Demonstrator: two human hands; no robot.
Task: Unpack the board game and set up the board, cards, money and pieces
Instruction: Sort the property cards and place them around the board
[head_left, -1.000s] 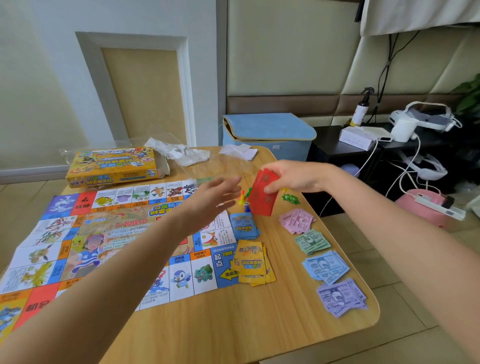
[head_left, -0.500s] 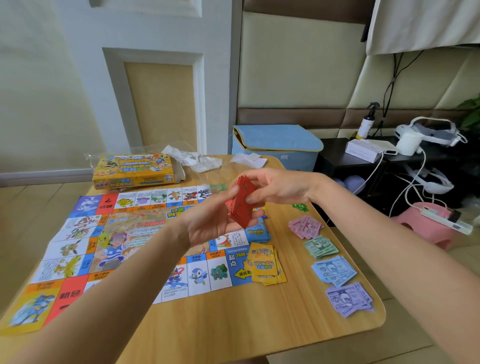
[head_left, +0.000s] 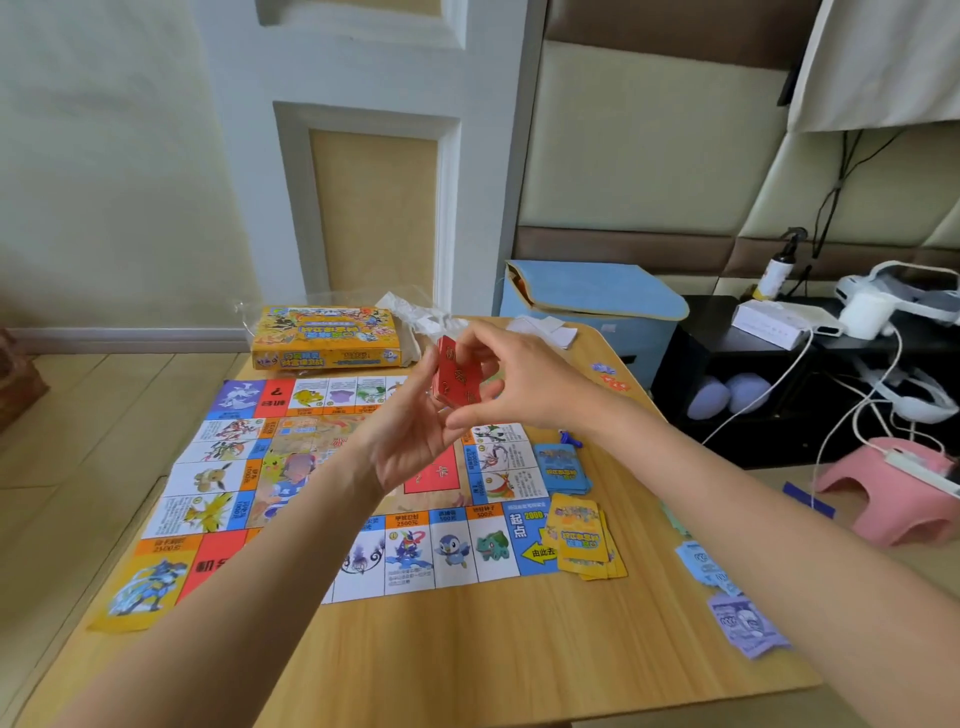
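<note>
Cards in a red deck (head_left: 458, 378) were gripped between both hands above the board (head_left: 332, 483), raised higher against the far squares than half a second before. The right hand (head_left: 524, 382) pinched the deck from its right side, thumb below and fingers curled over its top edge. The left hand (head_left: 410, 436), which a second earlier had only reached toward the deck with spread fingers, now met its left edge with upturned fingertips, though whether those fingers clasped it or merely steadied it was hard to tell. The game box (head_left: 326, 335) lay beyond the fingers on the table (head_left: 467, 660), with crumpled wrapping just right of it. Below the right wrist sat a blue card stack (head_left: 561, 467) and, nearer, a yellow card stack (head_left: 584, 540). The right forearm now covered most of the money: only the light blue notes (head_left: 698, 564) and purple notes (head_left: 743, 626) peeked out. Small pieces (head_left: 569, 439) beside the wrist were too tiny to identify.
</note>
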